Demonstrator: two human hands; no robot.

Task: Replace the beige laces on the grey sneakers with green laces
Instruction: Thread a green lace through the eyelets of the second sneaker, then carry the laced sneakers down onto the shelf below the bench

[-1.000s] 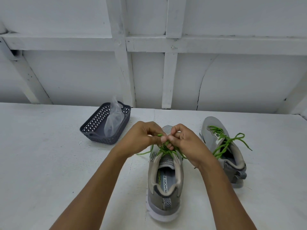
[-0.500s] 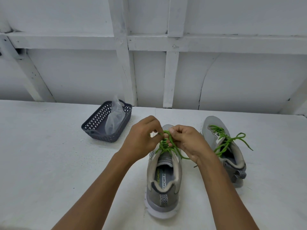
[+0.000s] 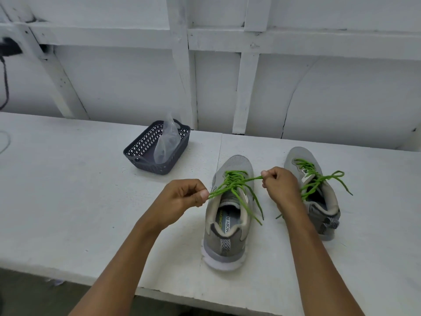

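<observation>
Tightening of the bow on the near sneaker [image 3: 222, 249], seen from the head camera. Both grey shoes stand on the white tabletop [image 3: 79, 190] with toes toward the wall and heels toward the person, so that the eyelets of each face upward within easy reach. The left hand [image 3: 182, 197] pinches a doubled length of the green lace [image 3: 234, 181] between thumb and forefinger just left of the shoe. The right hand [image 3: 282, 188] has its fingers curled on the opposite length just right of it. The hands are held apart, one on each side of the tongue, with the lace drawn taut in a line between them. An opposed pull of this kind is judged to cinch a knot down onto the crossings. Two free ends trail over the right side of the collar toward the tabletop. The second sneaker [image 3: 293, 156] stands just beside the first, partly behind the right wrist. It is set out of the working space, and its second green lace [image 3: 316, 179] is threaded and tied. No beige lace shows on either shoe. A dark perforated basket [image 3: 157, 166] near the wall holds a clear plastic bag [image 3: 167, 140], whose contents cannot be made out. Judged stage: final knot, task nearly complete.
</observation>
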